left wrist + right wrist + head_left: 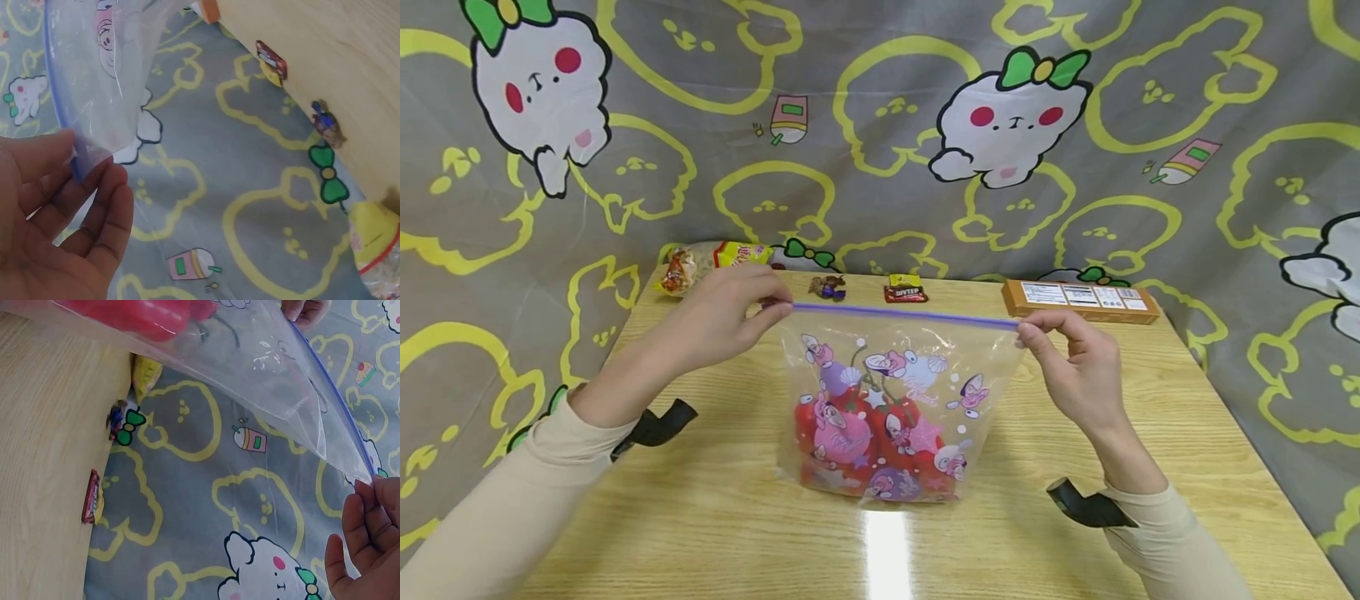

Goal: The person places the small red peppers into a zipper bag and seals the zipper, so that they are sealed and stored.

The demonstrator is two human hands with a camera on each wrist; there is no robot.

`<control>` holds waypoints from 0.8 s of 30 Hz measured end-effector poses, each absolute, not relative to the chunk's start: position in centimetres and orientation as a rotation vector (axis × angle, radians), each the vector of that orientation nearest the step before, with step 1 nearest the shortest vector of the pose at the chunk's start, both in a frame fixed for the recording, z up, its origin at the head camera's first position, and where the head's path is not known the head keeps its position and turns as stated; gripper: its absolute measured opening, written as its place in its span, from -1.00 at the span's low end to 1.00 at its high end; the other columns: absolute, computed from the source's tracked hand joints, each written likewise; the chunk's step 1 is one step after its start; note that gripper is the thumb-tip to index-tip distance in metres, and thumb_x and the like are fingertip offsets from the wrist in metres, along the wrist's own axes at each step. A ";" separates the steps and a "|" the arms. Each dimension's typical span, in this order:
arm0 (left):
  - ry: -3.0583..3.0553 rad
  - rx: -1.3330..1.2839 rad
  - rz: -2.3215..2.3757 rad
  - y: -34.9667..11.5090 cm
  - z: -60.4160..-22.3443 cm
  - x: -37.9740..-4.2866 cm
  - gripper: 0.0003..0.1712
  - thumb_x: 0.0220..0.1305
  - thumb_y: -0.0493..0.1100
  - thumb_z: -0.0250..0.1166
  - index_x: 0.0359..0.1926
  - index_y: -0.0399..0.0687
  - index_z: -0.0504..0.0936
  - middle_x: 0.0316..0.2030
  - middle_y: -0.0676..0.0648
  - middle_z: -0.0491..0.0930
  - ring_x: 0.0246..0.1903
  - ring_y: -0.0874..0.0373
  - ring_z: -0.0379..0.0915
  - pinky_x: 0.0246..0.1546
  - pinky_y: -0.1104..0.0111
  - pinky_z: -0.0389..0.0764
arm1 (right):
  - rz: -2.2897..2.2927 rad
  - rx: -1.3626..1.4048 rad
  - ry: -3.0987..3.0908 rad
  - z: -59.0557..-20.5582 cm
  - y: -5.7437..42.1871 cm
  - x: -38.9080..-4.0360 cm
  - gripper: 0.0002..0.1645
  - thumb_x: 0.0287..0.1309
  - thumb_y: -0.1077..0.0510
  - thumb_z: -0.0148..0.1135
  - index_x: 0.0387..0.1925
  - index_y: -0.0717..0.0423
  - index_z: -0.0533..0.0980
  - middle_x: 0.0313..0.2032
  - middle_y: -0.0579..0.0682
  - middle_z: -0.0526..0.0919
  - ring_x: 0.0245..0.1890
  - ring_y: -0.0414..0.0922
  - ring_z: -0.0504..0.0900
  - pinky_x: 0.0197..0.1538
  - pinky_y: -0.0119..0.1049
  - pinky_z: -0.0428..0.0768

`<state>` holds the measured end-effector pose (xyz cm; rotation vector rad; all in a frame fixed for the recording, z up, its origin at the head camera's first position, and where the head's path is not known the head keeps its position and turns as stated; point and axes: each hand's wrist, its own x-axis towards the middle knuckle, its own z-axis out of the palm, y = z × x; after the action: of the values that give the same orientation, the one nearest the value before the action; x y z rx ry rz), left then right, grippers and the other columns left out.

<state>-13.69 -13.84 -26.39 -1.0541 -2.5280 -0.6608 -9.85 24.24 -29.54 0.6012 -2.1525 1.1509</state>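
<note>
A clear zip bag [940, 367] with pink and purple cartoon prints hangs between my two hands, its purple zip strip [902, 313] stretched along the top. Inside, at the bottom, lie several red tomato-like items [895, 433] with green stems, partly hidden by the prints. My left hand [730, 312] pinches the strip's left end between thumb and fingers. At the right end, my right hand [1078, 367] pinches the other top corner. The left wrist view shows that corner held by the left hand [75, 206]; in the right wrist view the right hand [369, 537] grips its own corner.
Along the table's back edge lie a yellow snack bag [700, 262], small dark wrapped sweets [829, 288], a red-wrapped bar [906, 294] beside a yellow packet, and a long orange-brown box [1078, 302]. A patterned grey cloth [880, 200] hangs behind the wooden table [715, 517].
</note>
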 end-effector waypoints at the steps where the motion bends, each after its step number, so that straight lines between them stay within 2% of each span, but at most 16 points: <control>1: -2.526 -1.053 -0.658 -14.1 -26.5 -13.7 -0.95 0.17 -0.25 0.25 -0.35 -0.12 0.63 -0.41 0.00 0.57 -0.38 0.16 0.45 -0.33 0.29 0.47 | 1.144 0.612 -2.152 -29.5 24.2 -9.8 -0.95 0.01 0.44 0.23 -0.42 0.42 0.53 -0.56 0.03 0.59 -0.45 -0.35 0.53 -0.31 -0.51 0.41; 9: -2.490 -1.048 -0.673 -14.7 -26.8 -13.8 -0.95 0.16 -0.27 0.25 -0.34 -0.16 0.62 -0.43 -0.02 0.56 -0.44 0.19 0.43 -0.39 0.32 0.46 | 1.099 0.611 -2.174 -29.3 23.7 -9.8 -0.93 0.01 0.41 0.24 -0.40 0.29 0.57 -0.54 0.01 0.61 -0.43 -0.36 0.54 -0.29 -0.50 0.41; 15: -2.500 -1.045 -0.650 -14.1 -26.3 -13.4 -0.91 0.22 -0.25 0.21 -0.30 -0.18 0.60 -0.40 -0.03 0.53 -0.44 0.16 0.39 -0.40 0.32 0.43 | 1.018 0.464 -2.271 -28.8 23.7 -10.3 -0.88 0.03 0.34 0.26 -0.31 0.25 0.57 -0.42 -0.02 0.58 -0.35 -0.35 0.49 -0.24 -0.54 0.38; 19: -2.484 -1.036 -0.649 -13.9 -26.1 -12.9 -0.90 0.23 -0.23 0.20 -0.28 -0.17 0.60 -0.38 -0.02 0.53 -0.44 0.17 0.39 -0.39 0.32 0.44 | 0.833 0.496 -2.233 -27.7 22.0 -10.1 -0.67 -0.07 0.34 0.35 -0.17 0.25 0.56 -0.45 0.03 0.50 -0.45 -0.22 0.37 -0.35 -0.49 0.30; 21: -2.468 -1.040 -0.654 -13.9 -25.9 -12.7 -0.90 0.23 -0.23 0.20 -0.28 -0.16 0.60 -0.38 -0.01 0.53 -0.45 0.19 0.37 -0.41 0.33 0.43 | 0.755 0.589 -2.234 -27.1 20.4 -9.5 -0.58 -0.07 0.34 0.35 -0.07 0.25 0.54 -0.54 0.00 0.47 -0.56 -0.24 0.34 -0.46 -0.51 0.28; 24: -2.444 -1.049 -0.672 -13.7 -25.6 -12.4 -0.90 0.22 -0.23 0.21 -0.28 -0.15 0.60 -0.39 0.01 0.52 -0.46 0.20 0.35 -0.43 0.35 0.41 | 0.669 0.764 -2.329 -26.8 17.6 -8.3 -0.48 0.05 0.27 0.27 0.10 0.23 0.43 -0.69 -0.15 0.42 -0.72 -0.34 0.28 -0.63 -0.55 0.27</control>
<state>-12.35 -13.71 -25.63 -1.0492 -2.4442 -0.6718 -8.33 17.63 -26.82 0.7641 -2.3293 0.6689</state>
